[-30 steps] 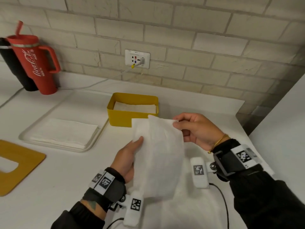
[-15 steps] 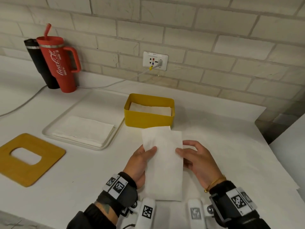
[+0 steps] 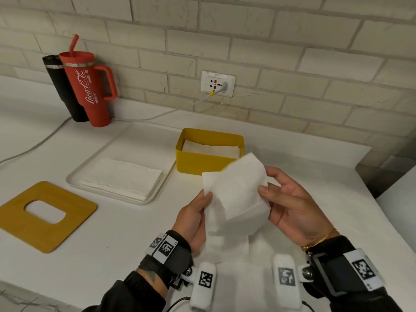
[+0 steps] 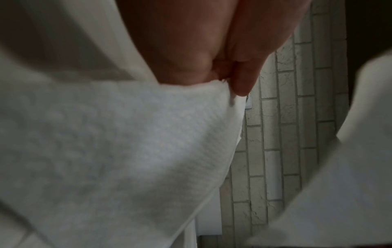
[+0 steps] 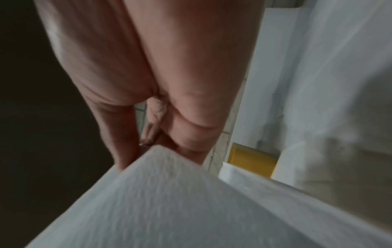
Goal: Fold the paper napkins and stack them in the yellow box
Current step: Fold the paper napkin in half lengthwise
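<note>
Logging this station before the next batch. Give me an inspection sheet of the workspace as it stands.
Surface: white counter, no spills seen.
Job's things: napkin held up between both hands, partly folded; yellow box behind it with folded napkins inside; napkin stack on a white tray left of the box.
Clutter: yellow board with a cut-out at far left; red tumbler and black bottle by the wall.
Hands: left hand pinches the napkin's left edge; right hand pinches its right edge.
Cables: white cable runs from the wall socket along the counter.
Surroundings: brick wall.
</note>
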`<state>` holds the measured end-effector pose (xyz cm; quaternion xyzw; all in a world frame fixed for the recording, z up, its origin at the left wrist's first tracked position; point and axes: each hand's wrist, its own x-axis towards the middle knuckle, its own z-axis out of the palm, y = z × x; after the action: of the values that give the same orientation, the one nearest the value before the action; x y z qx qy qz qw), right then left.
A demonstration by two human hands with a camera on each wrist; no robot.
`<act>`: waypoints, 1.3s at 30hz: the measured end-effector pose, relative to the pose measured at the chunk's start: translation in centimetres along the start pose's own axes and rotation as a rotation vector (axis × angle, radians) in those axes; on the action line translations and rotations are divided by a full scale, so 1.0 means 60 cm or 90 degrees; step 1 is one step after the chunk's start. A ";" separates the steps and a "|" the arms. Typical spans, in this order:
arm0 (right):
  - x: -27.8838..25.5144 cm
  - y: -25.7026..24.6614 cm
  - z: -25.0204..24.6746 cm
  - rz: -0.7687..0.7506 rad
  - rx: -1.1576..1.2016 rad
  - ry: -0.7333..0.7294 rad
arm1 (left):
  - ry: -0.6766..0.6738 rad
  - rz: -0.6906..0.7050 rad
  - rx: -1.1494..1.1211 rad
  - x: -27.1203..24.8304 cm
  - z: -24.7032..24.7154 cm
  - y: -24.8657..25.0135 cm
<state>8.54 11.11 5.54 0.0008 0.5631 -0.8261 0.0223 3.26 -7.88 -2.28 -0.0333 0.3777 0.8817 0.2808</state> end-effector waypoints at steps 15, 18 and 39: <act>0.022 0.101 -0.002 0.109 -0.162 0.238 | 0.006 -0.061 0.008 -0.010 -0.006 -0.001; 0.021 0.106 -0.002 0.105 -0.168 0.239 | 0.009 -0.059 0.012 -0.010 -0.006 -0.003; -0.003 0.114 -0.018 0.160 -0.218 0.089 | -0.037 0.008 0.126 -0.013 0.005 0.009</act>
<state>8.97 9.59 -1.22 0.1244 0.6908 -0.7071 0.0861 3.66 -8.31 -1.48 0.0228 0.4550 0.8423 0.2879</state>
